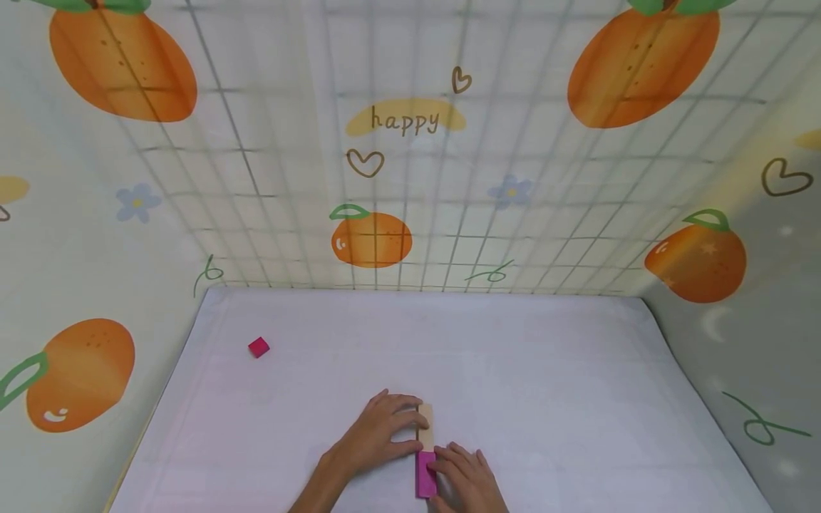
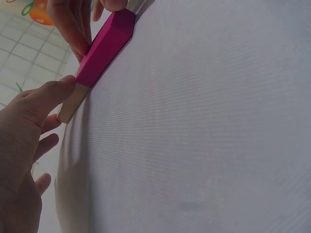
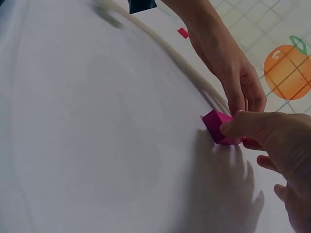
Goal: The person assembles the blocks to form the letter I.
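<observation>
A plain wooden block (image 1: 426,426) and a magenta block (image 1: 426,476) lie end to end in one line on the white cloth. My left hand (image 1: 385,432) holds the wooden block, its thumb by the seam and its fingers along the left side and far end. From the right, my right hand (image 1: 470,476) grips the magenta block. In the right wrist view the thumb presses the near end of that magenta block (image 3: 216,127). The left wrist view shows the magenta block (image 2: 104,48) meeting the wooden block (image 2: 73,103), the left thumb at their joint.
A small red block (image 1: 259,348) sits apart at the back left of the white-covered table (image 1: 545,385). Cloth walls printed with oranges (image 1: 372,241) and a grid rise behind and at both sides. A dark object (image 3: 141,5) shows at the top of the right wrist view.
</observation>
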`<state>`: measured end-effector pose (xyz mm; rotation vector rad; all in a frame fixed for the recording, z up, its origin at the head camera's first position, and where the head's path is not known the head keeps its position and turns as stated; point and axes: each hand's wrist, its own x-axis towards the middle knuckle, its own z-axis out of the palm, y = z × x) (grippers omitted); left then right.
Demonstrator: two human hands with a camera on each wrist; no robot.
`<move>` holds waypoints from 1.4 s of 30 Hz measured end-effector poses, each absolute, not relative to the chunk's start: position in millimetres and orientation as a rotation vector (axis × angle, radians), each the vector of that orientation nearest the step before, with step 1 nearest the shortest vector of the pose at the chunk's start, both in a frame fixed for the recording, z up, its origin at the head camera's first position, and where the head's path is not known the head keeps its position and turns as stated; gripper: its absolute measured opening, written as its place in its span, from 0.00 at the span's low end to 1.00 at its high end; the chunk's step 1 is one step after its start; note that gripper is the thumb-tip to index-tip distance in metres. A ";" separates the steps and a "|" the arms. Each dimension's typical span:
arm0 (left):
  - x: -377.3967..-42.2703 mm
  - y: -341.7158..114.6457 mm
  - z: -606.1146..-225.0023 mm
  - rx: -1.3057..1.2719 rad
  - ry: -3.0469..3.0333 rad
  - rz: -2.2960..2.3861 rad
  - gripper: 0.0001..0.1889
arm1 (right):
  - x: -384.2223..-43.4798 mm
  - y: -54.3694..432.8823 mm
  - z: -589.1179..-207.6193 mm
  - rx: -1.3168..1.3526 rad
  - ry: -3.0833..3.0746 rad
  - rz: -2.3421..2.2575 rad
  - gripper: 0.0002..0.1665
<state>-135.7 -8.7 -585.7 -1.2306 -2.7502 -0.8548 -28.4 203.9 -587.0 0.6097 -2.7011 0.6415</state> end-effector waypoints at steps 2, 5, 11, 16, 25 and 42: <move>-135.7 -8.4 -585.8 -1.232 -2.742 -0.853 0.15 | -28.2 204.0 -585.7 0.607 -2.715 0.634 0.24; -136.0 -8.2 -586.1 -1.238 -2.726 -0.854 0.15 | -28.7 203.6 -583.3 0.604 -2.723 0.626 0.24; -137.6 -8.9 -588.9 -1.248 -2.714 -0.831 0.15 | -34.8 200.1 -576.7 0.582 -2.736 0.621 0.20; -138.1 -9.0 -590.9 -1.243 -2.707 -0.826 0.15 | -42.1 199.5 -573.6 0.564 -2.762 0.661 0.19; -138.2 -9.9 -591.8 -1.238 -2.716 -0.834 0.15 | -51.5 201.2 -578.6 0.609 -2.714 0.721 0.19; -137.3 -11.3 -593.9 -1.228 -2.724 -0.838 0.17 | -54.6 198.3 -572.3 0.531 -2.821 0.767 0.15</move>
